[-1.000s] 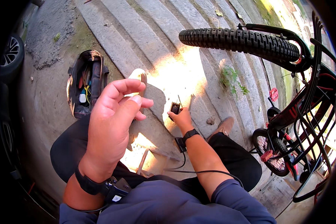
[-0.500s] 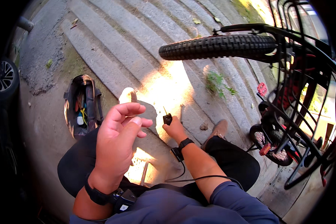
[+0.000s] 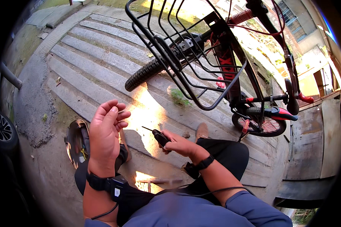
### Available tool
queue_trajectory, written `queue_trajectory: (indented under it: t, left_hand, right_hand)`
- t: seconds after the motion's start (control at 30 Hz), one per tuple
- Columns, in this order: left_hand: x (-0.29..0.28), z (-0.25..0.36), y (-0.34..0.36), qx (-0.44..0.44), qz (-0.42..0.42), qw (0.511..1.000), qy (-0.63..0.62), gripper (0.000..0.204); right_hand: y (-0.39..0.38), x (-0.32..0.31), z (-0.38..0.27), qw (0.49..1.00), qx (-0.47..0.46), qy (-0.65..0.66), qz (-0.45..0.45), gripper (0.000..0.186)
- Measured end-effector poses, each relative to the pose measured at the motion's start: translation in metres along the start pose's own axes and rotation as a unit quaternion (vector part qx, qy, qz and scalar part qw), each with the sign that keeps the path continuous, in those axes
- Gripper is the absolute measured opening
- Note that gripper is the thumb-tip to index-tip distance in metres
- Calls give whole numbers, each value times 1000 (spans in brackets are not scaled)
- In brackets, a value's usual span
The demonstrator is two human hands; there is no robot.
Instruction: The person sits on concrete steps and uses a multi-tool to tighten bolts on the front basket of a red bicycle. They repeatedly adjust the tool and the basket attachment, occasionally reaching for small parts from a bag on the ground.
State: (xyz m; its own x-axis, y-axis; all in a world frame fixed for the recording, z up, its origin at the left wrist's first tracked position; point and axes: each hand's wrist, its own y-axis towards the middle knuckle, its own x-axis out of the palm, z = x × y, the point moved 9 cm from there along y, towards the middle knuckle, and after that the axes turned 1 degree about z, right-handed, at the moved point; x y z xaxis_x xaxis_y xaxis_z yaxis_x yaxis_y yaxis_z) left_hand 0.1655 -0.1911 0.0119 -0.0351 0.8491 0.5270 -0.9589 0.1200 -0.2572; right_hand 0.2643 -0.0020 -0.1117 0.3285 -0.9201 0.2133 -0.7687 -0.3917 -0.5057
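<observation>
My left hand (image 3: 108, 126) is raised at the left of centre, fingers curled and the thumb pressed toward the index finger. Whatever lies in this pinch is too small to make out. My right hand (image 3: 178, 143), lower and to the right, is wrapped round a black folding multi-tool (image 3: 160, 138). From the multi-tool a thin dark rod points up and left toward the left hand. Beyond both hands stands a black-and-red bicycle (image 3: 227, 64) with a black wire basket (image 3: 185, 64) over its front wheel (image 3: 144, 75).
An open tool bag (image 3: 78, 142) with several tools inside is on the ground at my left. A green weed (image 3: 179, 97) grows between the grooved concrete strips (image 3: 91, 72). A car wheel (image 3: 4, 126) shows at the far left; wooden boards (image 3: 305, 140) stand at the right.
My view has shifted, so more of the bicycle and basket shows. The right hand with the multi-tool has come up and turned, its rod now pointing left. The left hand's fingers have curled closer.
</observation>
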Motion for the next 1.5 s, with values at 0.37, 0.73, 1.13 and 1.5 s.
queue_trajectory:
  t: [0.37, 0.73, 1.13, 1.5]
  left_hand:
    - [86, -4, 71, -45, -121, 991, -35, 17]
    - [108, -34, 118, -85, -102, 990, -53, 18]
    - [118, -48, 130, -99, -116, 988, -21, 24]
    - [137, -63, 135, -130, -165, 977, -49, 24]
  right_hand:
    - [-184, 0, -200, 981, -183, 26, 64, 68]
    - [-131, -55, -370, 680, -298, -591, 314, 50]
    - [-75, -64, -370, 530, -148, -780, 296, 49]
    - [-61, -61, -375, 547, -174, -773, 271, 47]
